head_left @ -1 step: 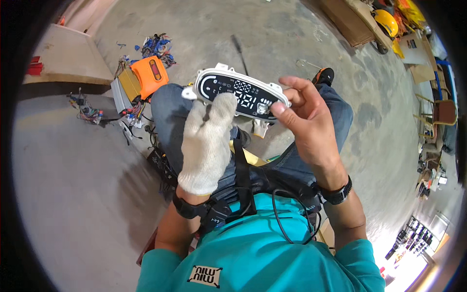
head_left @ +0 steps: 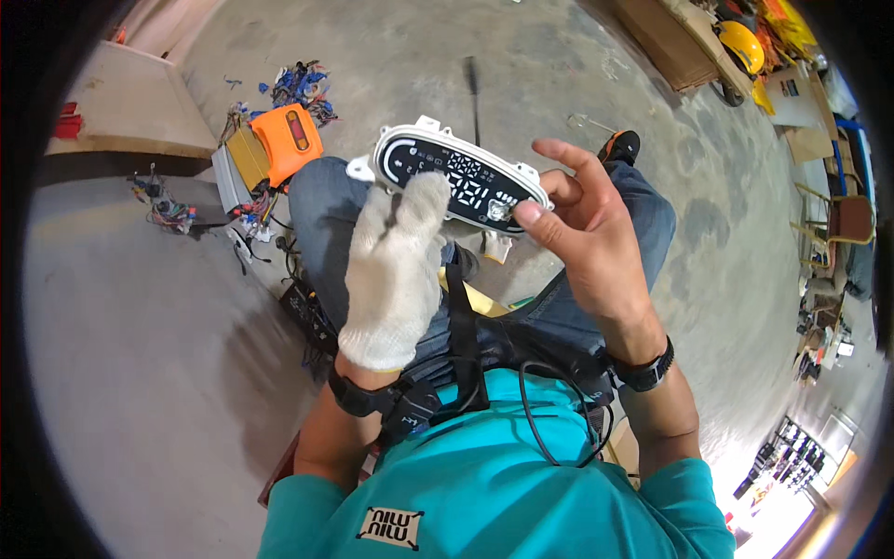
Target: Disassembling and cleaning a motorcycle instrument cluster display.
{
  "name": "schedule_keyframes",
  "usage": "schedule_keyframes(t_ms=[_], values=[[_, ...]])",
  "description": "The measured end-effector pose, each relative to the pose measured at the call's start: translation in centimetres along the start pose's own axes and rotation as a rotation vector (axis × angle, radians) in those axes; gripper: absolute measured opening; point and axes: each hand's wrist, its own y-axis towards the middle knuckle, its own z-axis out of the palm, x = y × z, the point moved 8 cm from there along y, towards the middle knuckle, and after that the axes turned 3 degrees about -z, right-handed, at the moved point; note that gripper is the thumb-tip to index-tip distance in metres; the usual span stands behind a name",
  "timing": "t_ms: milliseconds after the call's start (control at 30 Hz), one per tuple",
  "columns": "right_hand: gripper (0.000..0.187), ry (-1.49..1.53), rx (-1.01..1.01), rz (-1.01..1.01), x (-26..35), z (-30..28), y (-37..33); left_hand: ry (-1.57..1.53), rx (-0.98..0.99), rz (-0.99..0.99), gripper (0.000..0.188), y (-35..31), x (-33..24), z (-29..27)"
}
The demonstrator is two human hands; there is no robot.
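Between my hands, above my lap, is an instrument display panel with a white rim and a black face of white segments and icons. My left hand, in a white knit glove, is closed on its lower left edge, thumb over the face. My bare right hand grips the right end, thumb on the front near a shiny clear patch and fingers behind. The hidden fingertips cannot be seen. A thin dark cable with a thicker tip extends beyond the panel's far edge; whether it is attached is hidden.
To the left, an orange casing lies by a gold-coloured metal box and tangled wires. More wires lie further left. A white glove shows between my legs. A chair and yellow helmet are on the right.
The cable's tip has swung to the right and farther away. The panel has shifted slightly left and tilted a little, with both hands keeping their grip.
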Motion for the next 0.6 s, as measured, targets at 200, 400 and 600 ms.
schedule_keyframes(t_ms=[200,400,600], values=[[0.040,-0.152,0.170,0.117,0.0,1.9,-0.5,0.032,0.053,0.027,0.040,0.0,-0.8,-0.4],[0.029,-0.223,0.142,0.125,-0.5,1.7,-0.8,0.259,0.064,0.061,0.047,-0.7,-1.4,0.0],[0.020,-0.219,0.082,0.101,-0.8,1.4,-0.9,0.487,0.073,0.111,0.047,-0.9,-1.5,-0.3]])
